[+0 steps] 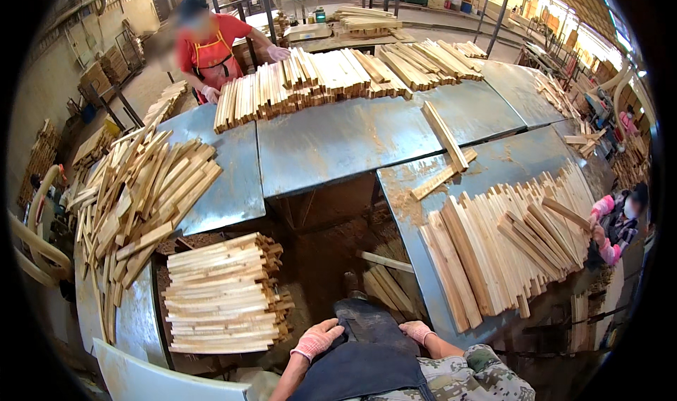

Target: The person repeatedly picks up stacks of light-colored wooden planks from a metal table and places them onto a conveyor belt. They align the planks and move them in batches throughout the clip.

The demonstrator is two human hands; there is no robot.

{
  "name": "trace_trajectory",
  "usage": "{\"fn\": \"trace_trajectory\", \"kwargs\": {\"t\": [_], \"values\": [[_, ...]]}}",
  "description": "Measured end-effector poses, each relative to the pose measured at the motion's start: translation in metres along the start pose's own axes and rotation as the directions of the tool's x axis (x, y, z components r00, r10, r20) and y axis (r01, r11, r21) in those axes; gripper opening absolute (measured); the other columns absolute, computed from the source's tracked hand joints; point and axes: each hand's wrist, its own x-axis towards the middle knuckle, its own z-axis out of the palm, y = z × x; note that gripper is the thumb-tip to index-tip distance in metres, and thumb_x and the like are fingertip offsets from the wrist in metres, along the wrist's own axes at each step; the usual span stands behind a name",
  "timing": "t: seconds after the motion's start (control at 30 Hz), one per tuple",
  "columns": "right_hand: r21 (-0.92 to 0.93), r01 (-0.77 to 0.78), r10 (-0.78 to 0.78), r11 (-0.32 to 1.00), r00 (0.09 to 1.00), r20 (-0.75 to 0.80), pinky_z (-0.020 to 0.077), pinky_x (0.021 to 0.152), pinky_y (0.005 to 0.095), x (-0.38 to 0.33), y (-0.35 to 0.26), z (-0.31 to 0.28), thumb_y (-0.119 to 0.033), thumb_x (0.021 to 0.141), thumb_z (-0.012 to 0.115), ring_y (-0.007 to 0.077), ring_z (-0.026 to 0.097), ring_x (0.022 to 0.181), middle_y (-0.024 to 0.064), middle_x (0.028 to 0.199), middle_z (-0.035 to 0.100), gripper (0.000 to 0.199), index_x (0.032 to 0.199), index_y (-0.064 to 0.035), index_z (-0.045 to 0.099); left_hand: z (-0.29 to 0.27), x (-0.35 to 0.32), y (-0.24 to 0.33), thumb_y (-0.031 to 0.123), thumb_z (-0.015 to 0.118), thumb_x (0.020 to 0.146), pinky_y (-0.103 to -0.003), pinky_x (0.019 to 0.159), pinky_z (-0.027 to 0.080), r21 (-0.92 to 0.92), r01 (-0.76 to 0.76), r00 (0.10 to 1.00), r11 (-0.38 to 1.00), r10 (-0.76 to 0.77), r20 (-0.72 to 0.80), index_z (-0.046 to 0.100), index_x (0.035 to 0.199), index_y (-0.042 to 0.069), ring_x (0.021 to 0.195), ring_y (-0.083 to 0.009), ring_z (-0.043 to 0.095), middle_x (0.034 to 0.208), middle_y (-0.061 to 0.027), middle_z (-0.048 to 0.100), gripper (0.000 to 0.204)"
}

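Both of my hands wear pale pink-and-white knit gloves and are low in the view, one on each side of the dark apron (370, 352) over my lap. My left hand (317, 339) has its fingers curled at the apron's left edge, gripping the cloth. At the opposite edge my right hand (417, 331) is closed on the apron too, its fingertips partly hidden. Left of my left hand lies a neat stack of pale wooden strips (222, 295). Beyond my right hand, a metal table (441, 299) carries a wide row of wooden strips (486, 253).
A loose heap of strips (141, 204) covers the left table. Long rows of strips (317, 77) line the far metal table (338, 137), where a co-worker in red (215, 48) stands. Another co-worker (617, 225) at right holds a strip. Two loose strips (444, 137) lie nearby.
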Motion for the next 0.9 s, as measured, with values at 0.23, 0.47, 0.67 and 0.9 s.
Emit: {"fn": "trace_trajectory", "kwargs": {"t": [0.23,0.47,0.67,0.9], "values": [[-0.695,0.283,-0.195,0.661,0.959,0.205,0.0575,0.085,0.0401,0.12,-0.044,-0.052,-0.038,0.107,0.057,0.026,0.077,0.1,0.0168,0.112,0.08,0.04,0.117,-0.0059,0.079,-0.096,0.112,0.033,0.059,0.06,0.102,-0.04,0.121,0.043,0.319,-0.052,0.998,0.946,0.061,-0.018,0.058,0.153,0.003,0.145,-0.0363,0.056,0.154,-0.0205,0.061,0.075],[0.174,0.057,-0.043,0.983,0.996,-0.081,0.0487,0.057,0.0362,0.205,-0.203,-0.131,-0.033,0.097,0.067,0.0178,0.059,0.059,0.0034,0.075,0.067,0.025,0.093,-0.0094,0.075,-0.183,0.174,0.138,0.054,0.062,0.102,-0.04,0.121,0.043,0.099,0.016,0.981,0.995,0.004,-0.196,0.057,0.154,0.003,0.145,-0.0357,0.055,0.154,-0.0201,0.061,0.073],[0.14,0.214,-0.213,0.967,0.977,-0.022,0.0542,0.095,0.0407,0.253,-0.334,-0.145,-0.042,0.104,0.059,0.0301,0.072,0.106,0.018,0.118,0.077,0.05,0.125,0.0005,0.073,-0.219,0.233,0.125,0.054,0.064,0.102,-0.04,0.12,0.043,0.008,0.133,0.989,0.991,-0.132,-0.07,0.06,0.151,0.003,0.144,-0.0358,0.057,0.153,-0.0204,0.062,0.071],[0.119,0.075,-0.084,0.99,0.994,0.071,0.0502,0.068,0.0337,0.236,-0.452,-0.181,-0.034,0.103,0.065,0.0156,0.058,0.074,0.0028,0.086,0.064,0.031,0.103,-0.0039,0.074,-0.317,0.288,0.135,0.051,0.066,0.101,-0.04,0.118,0.045,-0.061,0.016,0.963,0.998,-0.032,-0.267,0.063,0.148,0.002,0.142,-0.0354,0.059,0.15,-0.0213,0.064,0.068]]}}
